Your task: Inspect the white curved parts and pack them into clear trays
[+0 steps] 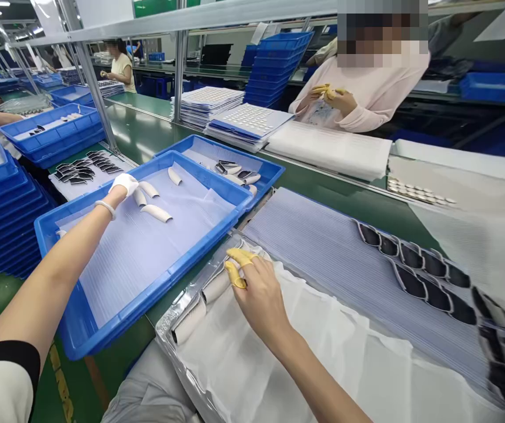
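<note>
My left hand [124,184], with white covering over its fingers, reaches into a blue tray [155,294] lined with translucent ribbed sheet. Next to it lie several cream curved pieces [156,212]; its fingertips are hidden, so I cannot tell whether it grips one. My right hand [258,291] wears yellow finger cots on two fingers. It hovers over the left end of a clear plastic tray [177,358], fingers slightly apart, nothing visible between them. More cream curved pieces [190,320] stand in a row there, beside a white thin sheet [314,346].
Dark curved pieces with pale edges [413,255] lie in rows on a ribbed sheet [305,235] at right. A second blue tray [274,173] sits behind the first. Stacked blue trays [5,217] rise at left. Across the bench a person [367,88] holds something yellow.
</note>
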`<move>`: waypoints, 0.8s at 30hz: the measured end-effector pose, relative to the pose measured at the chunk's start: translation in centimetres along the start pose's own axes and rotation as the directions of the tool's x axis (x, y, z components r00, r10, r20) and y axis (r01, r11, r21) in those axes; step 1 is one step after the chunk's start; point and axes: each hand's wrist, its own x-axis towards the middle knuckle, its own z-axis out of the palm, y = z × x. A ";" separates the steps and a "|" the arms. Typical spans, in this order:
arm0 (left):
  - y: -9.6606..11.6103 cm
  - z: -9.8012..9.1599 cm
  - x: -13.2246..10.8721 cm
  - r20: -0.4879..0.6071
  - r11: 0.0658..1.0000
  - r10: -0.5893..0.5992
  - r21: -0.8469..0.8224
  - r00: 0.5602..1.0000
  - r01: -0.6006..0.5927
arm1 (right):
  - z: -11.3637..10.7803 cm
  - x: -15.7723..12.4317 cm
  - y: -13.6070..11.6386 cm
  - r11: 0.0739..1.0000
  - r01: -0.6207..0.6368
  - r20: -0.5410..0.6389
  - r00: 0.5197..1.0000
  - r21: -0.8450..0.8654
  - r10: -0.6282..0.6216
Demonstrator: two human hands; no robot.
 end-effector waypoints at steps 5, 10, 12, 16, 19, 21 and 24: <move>-1.3 1.8 3.4 0.041 0.998 0.030 0.057 0.999 -0.032 | 4.3 7.1 -2.9 0.990 -0.107 0.309 0.948 0.095 0.073; -1.3 3.1 6.5 0.162 0.992 0.075 0.084 0.984 -0.090 | 9.4 13.3 -1.6 0.977 -0.213 0.446 0.877 0.026 0.179; -1.3 2.9 6.9 0.200 0.991 0.083 0.088 0.976 -0.102 | 11.5 15.9 -0.1 0.960 -0.276 0.468 0.845 -0.035 0.260; -1.4 1.2 6.1 0.184 0.988 0.117 0.078 0.976 -0.134 | 15.5 21.0 2.9 0.907 -0.393 0.473 0.777 -0.152 0.415; -1.6 -1.2 3.5 0.082 0.981 0.182 0.047 0.980 -0.187 | 18.4 23.8 4.0 0.872 -0.452 0.443 0.753 -0.188 0.486; -1.8 -2.9 0.7 0.011 0.972 0.235 0.014 0.972 -0.235 | 19.9 25.0 4.2 0.860 -0.477 0.420 0.753 -0.182 0.507; -2.2 -4.5 -4.0 -0.053 0.957 0.283 -0.049 0.957 -0.286 | 21.1 25.7 4.0 0.853 -0.502 0.401 0.759 -0.141 0.513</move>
